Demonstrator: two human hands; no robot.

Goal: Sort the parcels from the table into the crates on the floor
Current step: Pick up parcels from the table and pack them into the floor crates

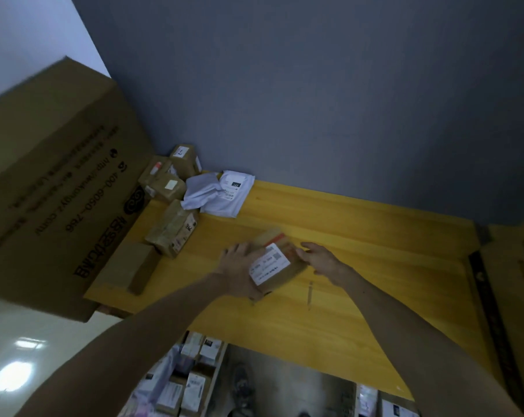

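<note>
The small brown parcel (275, 261) is over the middle of the bench (375, 236). The left grip (239, 267) is wrapped round its near-left side, and the right grip (317, 257) is flat-fingered against its right end, clasping nothing. I'd steady it with both, read the label, then lower it to the crates (216, 377) below the bench's near edge. Blur smears the print and the crates are cut off, so I can't tell which suits.
</note>
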